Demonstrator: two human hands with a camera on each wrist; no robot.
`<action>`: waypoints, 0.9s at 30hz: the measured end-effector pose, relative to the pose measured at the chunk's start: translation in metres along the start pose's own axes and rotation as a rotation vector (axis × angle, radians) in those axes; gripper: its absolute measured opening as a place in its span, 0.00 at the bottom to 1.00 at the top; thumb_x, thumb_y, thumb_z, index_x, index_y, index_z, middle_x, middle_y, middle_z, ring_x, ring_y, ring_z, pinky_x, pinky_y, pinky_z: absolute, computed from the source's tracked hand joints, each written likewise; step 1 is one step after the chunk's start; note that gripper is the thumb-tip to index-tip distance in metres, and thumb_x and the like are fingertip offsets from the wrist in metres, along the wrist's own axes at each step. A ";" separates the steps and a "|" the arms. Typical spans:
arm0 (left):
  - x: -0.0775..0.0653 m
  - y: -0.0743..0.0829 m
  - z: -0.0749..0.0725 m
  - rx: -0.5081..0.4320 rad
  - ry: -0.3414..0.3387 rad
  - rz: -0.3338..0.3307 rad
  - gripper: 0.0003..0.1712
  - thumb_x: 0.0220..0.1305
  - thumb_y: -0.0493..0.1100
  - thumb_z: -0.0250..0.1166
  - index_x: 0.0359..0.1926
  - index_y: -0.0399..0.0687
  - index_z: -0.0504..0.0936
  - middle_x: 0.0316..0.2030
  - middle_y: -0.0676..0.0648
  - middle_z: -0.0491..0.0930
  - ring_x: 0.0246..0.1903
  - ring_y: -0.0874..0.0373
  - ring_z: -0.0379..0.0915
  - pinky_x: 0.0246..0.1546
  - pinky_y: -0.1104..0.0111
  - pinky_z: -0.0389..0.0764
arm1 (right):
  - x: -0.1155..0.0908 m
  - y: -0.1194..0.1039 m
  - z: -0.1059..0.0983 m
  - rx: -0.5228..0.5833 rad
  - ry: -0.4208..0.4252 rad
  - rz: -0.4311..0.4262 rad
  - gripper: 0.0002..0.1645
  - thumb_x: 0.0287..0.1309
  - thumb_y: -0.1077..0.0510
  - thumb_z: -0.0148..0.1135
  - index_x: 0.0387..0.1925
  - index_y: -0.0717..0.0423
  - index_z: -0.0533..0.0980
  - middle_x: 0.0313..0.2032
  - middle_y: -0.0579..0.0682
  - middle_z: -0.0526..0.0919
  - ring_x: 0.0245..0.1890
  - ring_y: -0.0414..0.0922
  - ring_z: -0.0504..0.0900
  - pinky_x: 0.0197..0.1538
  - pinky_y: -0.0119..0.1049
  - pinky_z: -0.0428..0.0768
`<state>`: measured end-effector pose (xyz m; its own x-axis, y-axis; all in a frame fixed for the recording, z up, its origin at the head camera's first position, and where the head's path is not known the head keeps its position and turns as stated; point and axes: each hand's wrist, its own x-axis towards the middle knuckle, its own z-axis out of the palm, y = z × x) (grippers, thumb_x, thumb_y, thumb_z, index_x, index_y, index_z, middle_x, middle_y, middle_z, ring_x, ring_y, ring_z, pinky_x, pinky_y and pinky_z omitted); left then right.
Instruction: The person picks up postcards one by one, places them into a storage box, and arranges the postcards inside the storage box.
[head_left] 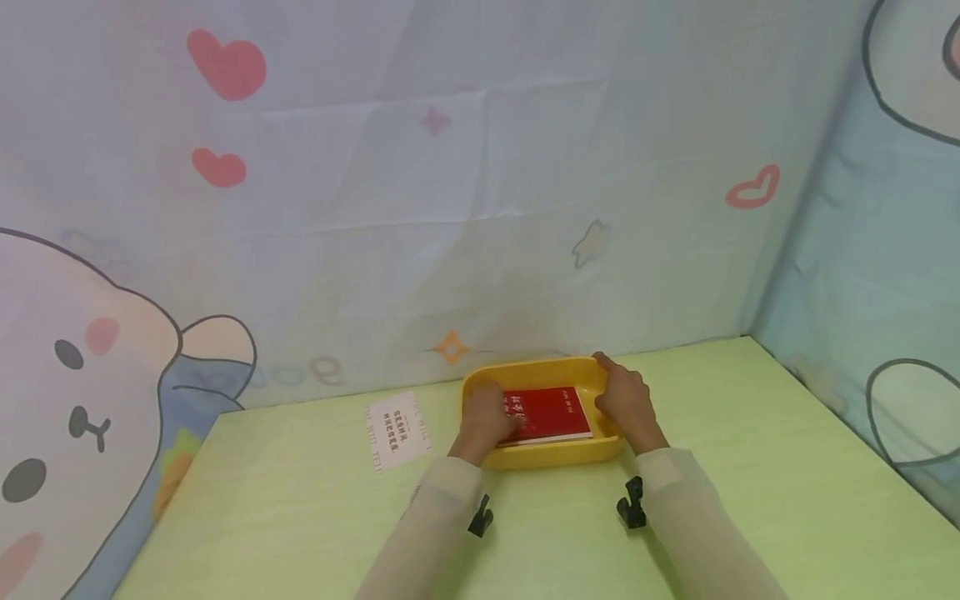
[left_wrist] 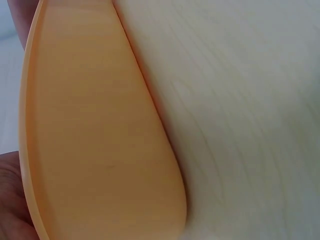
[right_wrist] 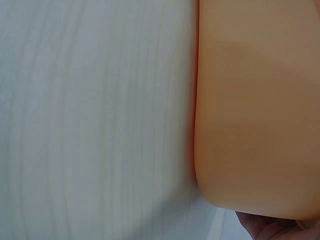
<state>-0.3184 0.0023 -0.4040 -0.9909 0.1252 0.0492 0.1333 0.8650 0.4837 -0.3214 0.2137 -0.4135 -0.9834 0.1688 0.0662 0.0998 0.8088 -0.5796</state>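
Note:
A yellow tray (head_left: 555, 454) sits at the back of the table, with a red book (head_left: 555, 412) lying in it, white lettering on its cover. My left hand (head_left: 483, 417) reaches over the tray's left end and holds the book by its left edge, thumb on the cover; the other fingers are largely hidden. At the right end, my right hand (head_left: 626, 400) grips the tray's rim. The left wrist view shows the tray's outer wall (left_wrist: 100, 120), with part of the left hand (left_wrist: 12, 200) behind the rim. Fingers (right_wrist: 265, 227) of the right hand show below the tray's corner in the right wrist view.
Left of the tray, a white card (head_left: 399, 431) with dark printed characters lies flat on the pale green table (head_left: 300, 500). A printed cloth backdrop (head_left: 420, 275) rises right behind the tray, and another cloth panel (head_left: 847, 317) stands along the right side.

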 end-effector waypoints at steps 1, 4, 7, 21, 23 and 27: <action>0.001 0.000 0.001 0.003 -0.001 0.000 0.24 0.53 0.46 0.77 0.42 0.41 0.74 0.37 0.45 0.79 0.40 0.52 0.72 0.53 0.59 0.79 | 0.000 0.000 0.000 0.003 -0.001 0.002 0.43 0.56 0.69 0.57 0.74 0.56 0.59 0.59 0.69 0.76 0.39 0.57 0.76 0.45 0.48 0.85; 0.001 -0.001 0.003 0.001 -0.005 -0.006 0.24 0.52 0.47 0.77 0.43 0.41 0.75 0.37 0.45 0.79 0.40 0.52 0.72 0.53 0.59 0.78 | -0.001 -0.001 -0.001 0.007 -0.005 0.005 0.43 0.56 0.69 0.57 0.74 0.56 0.59 0.59 0.69 0.76 0.38 0.56 0.76 0.44 0.47 0.85; 0.001 -0.001 0.004 0.007 -0.005 -0.005 0.24 0.52 0.47 0.77 0.43 0.41 0.76 0.37 0.45 0.80 0.40 0.52 0.72 0.53 0.59 0.78 | 0.000 -0.001 -0.001 -0.001 -0.006 0.003 0.43 0.56 0.68 0.58 0.73 0.56 0.59 0.58 0.69 0.76 0.38 0.57 0.76 0.45 0.49 0.85; 0.004 -0.001 0.007 0.176 -0.040 0.015 0.23 0.54 0.52 0.75 0.40 0.40 0.77 0.35 0.46 0.80 0.37 0.53 0.72 0.49 0.61 0.79 | -0.001 -0.003 -0.001 -0.011 -0.010 0.020 0.43 0.56 0.68 0.59 0.73 0.55 0.60 0.57 0.69 0.77 0.42 0.59 0.75 0.51 0.53 0.83; 0.005 -0.002 0.008 0.183 -0.036 0.025 0.22 0.55 0.52 0.75 0.39 0.40 0.78 0.34 0.46 0.81 0.35 0.53 0.73 0.47 0.61 0.80 | -0.002 -0.003 -0.002 -0.012 -0.009 0.016 0.43 0.56 0.68 0.59 0.73 0.55 0.60 0.57 0.69 0.77 0.41 0.59 0.75 0.50 0.52 0.84; 0.007 -0.002 0.008 0.198 -0.040 0.035 0.21 0.56 0.52 0.74 0.38 0.40 0.79 0.34 0.46 0.82 0.34 0.53 0.73 0.47 0.61 0.80 | -0.002 -0.003 -0.002 -0.008 -0.012 0.012 0.43 0.56 0.68 0.57 0.74 0.56 0.59 0.59 0.69 0.76 0.41 0.58 0.75 0.48 0.51 0.84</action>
<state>-0.3251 0.0055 -0.4118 -0.9846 0.1727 0.0262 0.1725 0.9379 0.3010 -0.3194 0.2122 -0.4100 -0.9839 0.1717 0.0499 0.1125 0.8114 -0.5736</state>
